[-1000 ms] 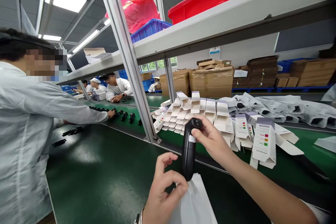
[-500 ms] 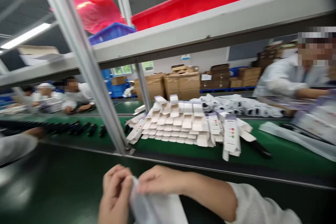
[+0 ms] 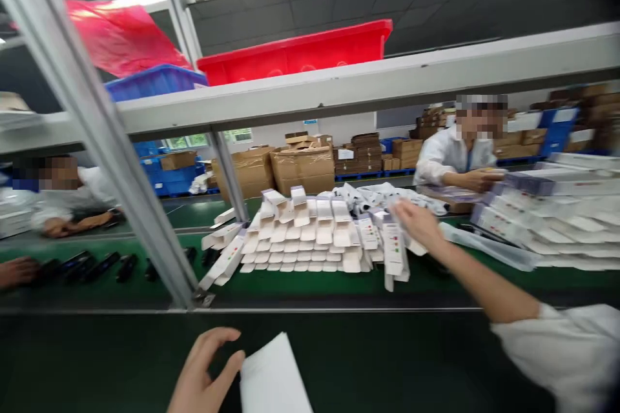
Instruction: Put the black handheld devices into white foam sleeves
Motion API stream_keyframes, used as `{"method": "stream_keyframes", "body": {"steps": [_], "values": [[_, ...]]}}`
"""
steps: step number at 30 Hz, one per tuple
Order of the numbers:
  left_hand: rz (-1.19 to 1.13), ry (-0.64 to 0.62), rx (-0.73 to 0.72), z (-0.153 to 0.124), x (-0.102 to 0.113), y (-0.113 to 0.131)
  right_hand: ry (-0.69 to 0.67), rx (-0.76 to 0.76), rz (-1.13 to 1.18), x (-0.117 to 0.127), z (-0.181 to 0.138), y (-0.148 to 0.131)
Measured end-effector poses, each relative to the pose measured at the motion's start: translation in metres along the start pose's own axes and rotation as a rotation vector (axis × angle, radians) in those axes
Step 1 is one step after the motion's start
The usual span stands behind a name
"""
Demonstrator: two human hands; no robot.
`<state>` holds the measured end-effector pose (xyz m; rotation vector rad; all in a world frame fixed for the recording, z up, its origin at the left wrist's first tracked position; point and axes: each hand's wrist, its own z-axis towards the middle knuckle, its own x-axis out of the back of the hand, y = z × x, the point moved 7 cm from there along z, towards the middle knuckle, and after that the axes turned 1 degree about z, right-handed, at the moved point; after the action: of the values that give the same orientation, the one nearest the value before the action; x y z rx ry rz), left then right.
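Observation:
My left hand (image 3: 208, 368) is low in the head view, thumb and fingers apart with nothing visible between them. Just right of its thumb is a white, flat-sided stack that looks like paper (image 3: 274, 377), partly cut off by the lower frame edge. My right hand (image 3: 416, 222) is stretched forward above the green belt, at the right end of a pile of open white cartons (image 3: 305, 239). Its fingers are smeared by motion, beside a printed carton (image 3: 393, 245) and a heap of white wrapped items (image 3: 372, 193); a grip cannot be made out.
A metal post (image 3: 111, 135) and a shelf beam (image 3: 320, 93) cross in front of me. Red (image 3: 295, 58) and blue (image 3: 155, 80) bins sit on the shelf. Black devices (image 3: 101, 266) lie on the belt (image 3: 290, 281). More cartons (image 3: 562, 213) are stacked right. Co-workers sit opposite.
The thin whitish bag between my hands is no longer seen there. My right hand has moved forward and right to the carton pile; my left hand has opened. The view has turned right.

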<state>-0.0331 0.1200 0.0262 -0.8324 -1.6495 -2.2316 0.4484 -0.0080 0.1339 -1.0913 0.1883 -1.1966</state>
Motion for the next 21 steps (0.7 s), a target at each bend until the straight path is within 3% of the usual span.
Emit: {"method": "stream_keyframes", "body": {"steps": [2, 3, 6, 9, 13, 15, 18, 21], "values": [[0.084, -0.116, -0.019, -0.013, 0.003, 0.01, 0.026, 0.002, -0.105, 0.023, 0.007, 0.034], [0.133, -0.161, -0.017, -0.019, 0.004, 0.011, 0.053, 0.134, -0.296, 0.028, 0.006, 0.04], [0.278, -0.154, -0.035, -0.034, 0.019, 0.005, 0.067, 0.336, -0.359, 0.014, -0.013, 0.051], [0.427, -0.146, -0.003, -0.046, 0.032, -0.013, -0.112, 0.483, -0.246, -0.041, -0.062, 0.018], [0.544, -0.192, 0.11, -0.059, 0.041, -0.034, -0.665, 0.542, 0.04, -0.146, -0.154, -0.07], [0.58, -0.179, 0.156, -0.064, 0.044, -0.039, -0.866, 0.558, 0.152, -0.188, -0.194, -0.109], [0.575, -0.184, 0.186, -0.068, 0.043, -0.046, -1.032, 0.576, 0.24, -0.236, -0.233, -0.14], [0.54, -0.16, 0.164, -0.068, 0.044, -0.049, -1.074, 0.579, 0.276, -0.269, -0.245, -0.145]]}}
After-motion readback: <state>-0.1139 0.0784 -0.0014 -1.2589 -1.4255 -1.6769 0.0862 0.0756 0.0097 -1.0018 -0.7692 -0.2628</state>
